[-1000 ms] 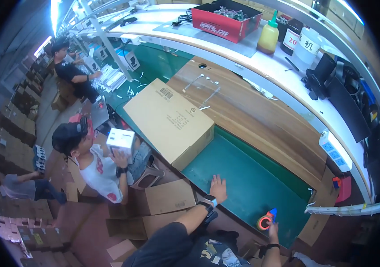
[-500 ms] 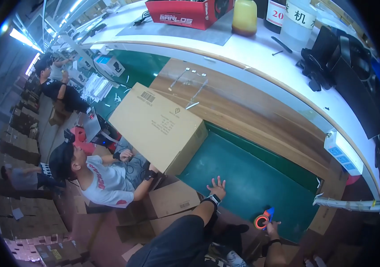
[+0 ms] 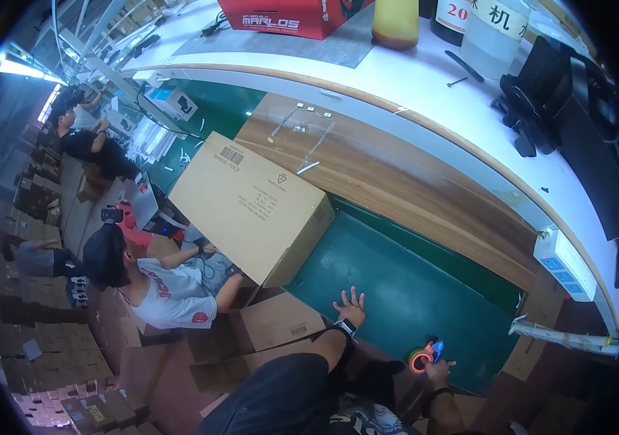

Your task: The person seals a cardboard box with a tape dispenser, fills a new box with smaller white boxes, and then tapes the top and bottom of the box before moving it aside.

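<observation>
My left hand (image 3: 351,308) rests with spread fingers on the dark green tabletop (image 3: 389,268), near its front edge; a watch is on that wrist. My right hand (image 3: 438,372) is closed on a tape dispenser (image 3: 436,348), orange-red round its roll and blue at the head, low over the right part of the green top. One finger of that hand sticks out to the right. A large closed cardboard carton (image 3: 248,206) lies beyond my left hand, to the left, with neither hand touching it.
A seated co-worker in a grey shirt (image 3: 171,290) is left of the carton. Open cardboard boxes (image 3: 280,319) stand below it. Above runs a white shelf (image 3: 266,61) with a red box (image 3: 280,18), bottles (image 3: 494,43) and black gear. A white power strip (image 3: 563,264) hangs at right.
The view has shifted slightly. The tape dispenser has turned a little in my right hand. The co-worker's hand has drawn back from the carton's near corner. My left hand stays on the green top.
</observation>
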The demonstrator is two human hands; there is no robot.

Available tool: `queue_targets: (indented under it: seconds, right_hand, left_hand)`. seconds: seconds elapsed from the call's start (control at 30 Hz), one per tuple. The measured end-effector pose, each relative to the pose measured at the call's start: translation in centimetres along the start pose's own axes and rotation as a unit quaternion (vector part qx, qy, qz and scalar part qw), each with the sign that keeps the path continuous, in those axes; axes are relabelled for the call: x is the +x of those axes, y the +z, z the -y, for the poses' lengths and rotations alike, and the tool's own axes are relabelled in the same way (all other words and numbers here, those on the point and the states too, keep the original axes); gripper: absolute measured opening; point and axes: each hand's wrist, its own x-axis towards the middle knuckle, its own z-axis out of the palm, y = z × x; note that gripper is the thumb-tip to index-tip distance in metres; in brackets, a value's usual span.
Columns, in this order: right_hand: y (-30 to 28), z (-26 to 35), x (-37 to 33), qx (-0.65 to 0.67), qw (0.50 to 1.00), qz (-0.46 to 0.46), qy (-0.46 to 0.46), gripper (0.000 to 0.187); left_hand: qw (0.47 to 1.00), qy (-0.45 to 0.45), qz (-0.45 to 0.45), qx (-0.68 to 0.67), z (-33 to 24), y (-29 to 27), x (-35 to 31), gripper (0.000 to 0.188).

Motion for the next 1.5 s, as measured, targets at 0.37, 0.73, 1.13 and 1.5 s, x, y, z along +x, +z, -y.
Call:
queue_targets:
  seconds: [0.37, 0.73, 1.13, 1.5]
  right_hand:
    - [0.8, 0.3, 1.8, -0.147, 0.986, -0.019, 0.073, 0.075]
    - [0.7, -0.9, 3.2, -0.07, 0.992, 0.081, 0.067, 0.077]
    - [2.1, -1.9, 3.5, -0.144, 0.987, -0.039, 0.055, 0.069]
    - [0.8, 0.2, 1.8, -0.08, 0.994, 0.041, 0.062, 0.07]
  left_hand:
    - [0.998, 0.013, -0.041, 0.043, -0.1, 1.1, 0.6, 0.117]
    - [0.998, 0.027, -0.02, 0.059, 0.1, 0.0, 0.1, 0.118]
    - [0.998, 0.034, -0.023, 0.057, -0.2, 0.2, 0.4, 0.119]
    - [0.995, 0.011, -0.048, 0.085, 0.0, 0.6, 0.0, 0.056]
